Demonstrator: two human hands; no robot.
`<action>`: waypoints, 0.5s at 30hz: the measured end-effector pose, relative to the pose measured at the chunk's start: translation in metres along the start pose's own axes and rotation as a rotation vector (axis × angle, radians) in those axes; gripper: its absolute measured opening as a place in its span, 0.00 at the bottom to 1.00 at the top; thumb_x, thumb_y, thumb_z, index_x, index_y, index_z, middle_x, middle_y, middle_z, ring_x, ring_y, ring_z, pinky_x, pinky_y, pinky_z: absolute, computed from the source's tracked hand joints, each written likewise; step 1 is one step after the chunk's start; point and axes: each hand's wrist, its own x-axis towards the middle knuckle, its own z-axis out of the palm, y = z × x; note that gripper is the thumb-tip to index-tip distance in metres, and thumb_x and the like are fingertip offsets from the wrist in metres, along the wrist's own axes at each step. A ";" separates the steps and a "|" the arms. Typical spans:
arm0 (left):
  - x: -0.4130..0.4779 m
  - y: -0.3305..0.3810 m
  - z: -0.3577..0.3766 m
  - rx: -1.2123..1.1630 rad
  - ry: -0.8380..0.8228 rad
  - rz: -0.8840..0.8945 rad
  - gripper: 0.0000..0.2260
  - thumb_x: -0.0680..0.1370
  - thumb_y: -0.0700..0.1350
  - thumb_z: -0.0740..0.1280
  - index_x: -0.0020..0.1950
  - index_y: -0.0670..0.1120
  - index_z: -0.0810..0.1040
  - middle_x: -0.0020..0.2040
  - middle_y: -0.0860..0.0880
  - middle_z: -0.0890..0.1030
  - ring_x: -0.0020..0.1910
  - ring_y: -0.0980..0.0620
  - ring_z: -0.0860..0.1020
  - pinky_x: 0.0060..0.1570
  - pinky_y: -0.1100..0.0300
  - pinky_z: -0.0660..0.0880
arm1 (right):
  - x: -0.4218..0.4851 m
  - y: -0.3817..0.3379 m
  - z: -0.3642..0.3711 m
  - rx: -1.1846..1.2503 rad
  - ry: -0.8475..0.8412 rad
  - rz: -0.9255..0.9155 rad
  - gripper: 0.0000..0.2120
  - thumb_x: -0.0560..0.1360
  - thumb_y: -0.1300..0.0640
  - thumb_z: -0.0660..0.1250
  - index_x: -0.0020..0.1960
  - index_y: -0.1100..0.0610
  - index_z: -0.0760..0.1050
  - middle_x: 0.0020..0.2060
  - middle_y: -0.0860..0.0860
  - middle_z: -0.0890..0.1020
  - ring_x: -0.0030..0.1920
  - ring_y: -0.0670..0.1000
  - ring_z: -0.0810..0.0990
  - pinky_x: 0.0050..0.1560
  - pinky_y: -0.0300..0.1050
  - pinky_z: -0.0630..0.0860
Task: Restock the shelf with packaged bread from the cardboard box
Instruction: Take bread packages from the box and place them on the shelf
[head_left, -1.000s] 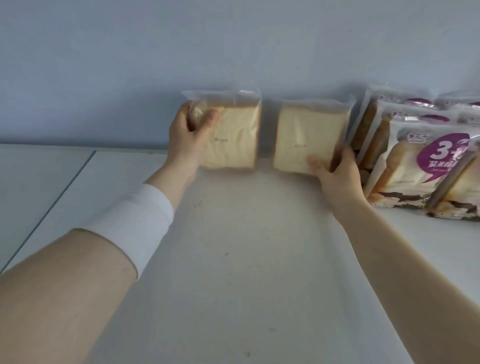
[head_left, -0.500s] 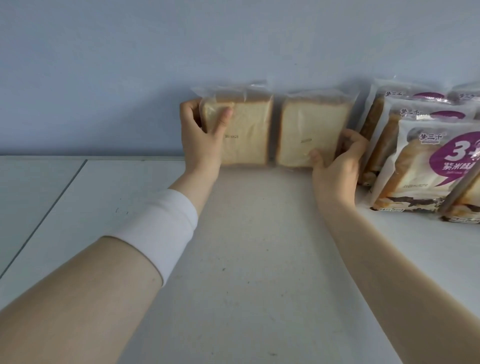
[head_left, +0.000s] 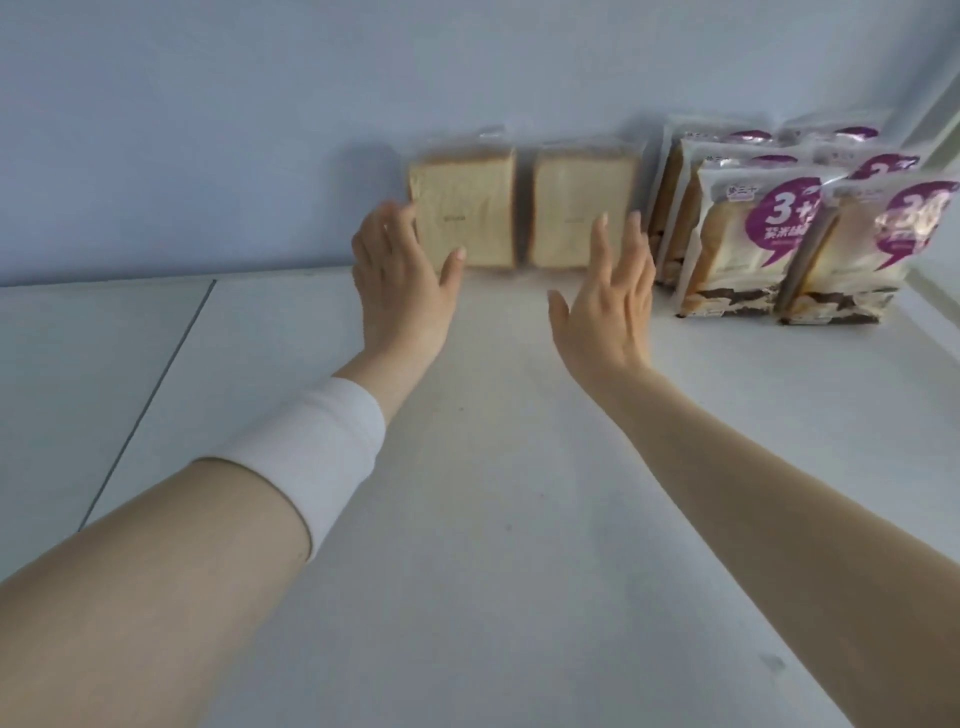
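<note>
Two bread packs (head_left: 524, 210) stand upright, broad faces forward, beside spread, empty left hand (head_left: 402, 280) and right hand (head_left: 605, 306).

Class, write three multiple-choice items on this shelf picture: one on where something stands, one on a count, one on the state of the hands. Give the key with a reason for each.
1. Where do the purple-printed bread bags stand?
A. Right of the clear packs
B. Left of the clear packs
C. On top of the clear packs

2. How many clear packs of plain toast stand at the wall?
A. One
B. Two
C. Four

3. What are the hands doing?
A. Both grip a pack
B. One holds a box
C. Both are open, holding nothing

Key: 1 A, the purple-printed bread bags stand right of the clear packs. 2 B, a left clear pack and a right clear pack stand side by side. 3 C, the left hand and right hand have their fingers spread in front of the packs.
</note>
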 end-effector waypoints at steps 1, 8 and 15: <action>-0.010 0.003 -0.009 0.085 -0.093 0.111 0.24 0.77 0.49 0.63 0.69 0.40 0.64 0.71 0.41 0.63 0.70 0.43 0.61 0.65 0.53 0.59 | -0.011 -0.001 -0.007 -0.102 -0.040 -0.031 0.33 0.77 0.54 0.60 0.76 0.56 0.47 0.75 0.59 0.45 0.75 0.60 0.43 0.75 0.55 0.45; -0.098 0.042 -0.076 0.418 -0.540 0.526 0.22 0.79 0.50 0.59 0.69 0.41 0.63 0.69 0.40 0.63 0.68 0.41 0.60 0.64 0.48 0.62 | -0.132 0.004 -0.082 -0.561 -0.237 -0.034 0.27 0.79 0.51 0.56 0.74 0.57 0.52 0.73 0.57 0.58 0.74 0.59 0.53 0.73 0.59 0.52; -0.202 0.132 -0.133 0.500 -0.693 0.791 0.18 0.79 0.44 0.57 0.69 0.41 0.63 0.67 0.39 0.64 0.66 0.40 0.62 0.60 0.48 0.63 | -0.258 0.024 -0.179 -0.674 -0.350 0.197 0.23 0.79 0.49 0.55 0.72 0.56 0.59 0.70 0.57 0.63 0.71 0.59 0.60 0.70 0.57 0.56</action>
